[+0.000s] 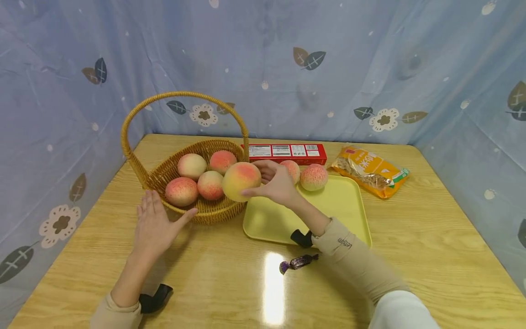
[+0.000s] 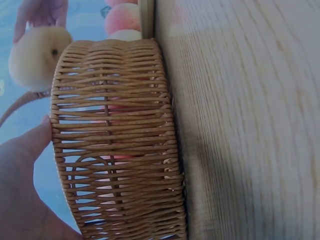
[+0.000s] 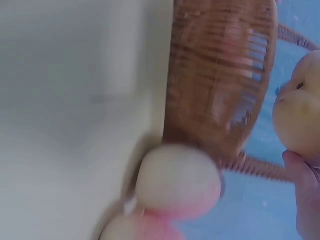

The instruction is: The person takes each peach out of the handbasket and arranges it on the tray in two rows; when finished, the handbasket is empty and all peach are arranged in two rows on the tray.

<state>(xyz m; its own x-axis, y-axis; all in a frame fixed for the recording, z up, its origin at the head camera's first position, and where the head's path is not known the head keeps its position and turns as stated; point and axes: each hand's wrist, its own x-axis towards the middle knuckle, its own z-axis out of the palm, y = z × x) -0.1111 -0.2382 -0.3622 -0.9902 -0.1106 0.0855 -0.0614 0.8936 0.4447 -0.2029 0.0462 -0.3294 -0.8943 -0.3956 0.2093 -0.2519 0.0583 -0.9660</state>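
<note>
My right hand (image 1: 279,185) grips a yellow and pink peach (image 1: 241,181) between thumb and fingers, held up over the right side of a wicker basket (image 1: 218,217). Several pink and cream peaches (image 1: 181,191) lie inside the basket. With fingers straight, my left hand (image 1: 154,226) rests against the basket's near left side, its thumb at the rim (image 2: 54,120). To the right, a yellow tray (image 1: 267,224) bears two more peaches (image 1: 314,177) near its back edge, one partly hidden behind my right hand. The held peach (image 3: 302,107) shows its dark stem dimple in the right wrist view.
A red box (image 1: 304,154) with white labels lies behind the tray. An orange and clear food bag (image 1: 370,169) lies at the back right. In front of the tray is a purple wrapped candy (image 1: 299,262). The basket's tall handle (image 1: 181,94) arches over it.
</note>
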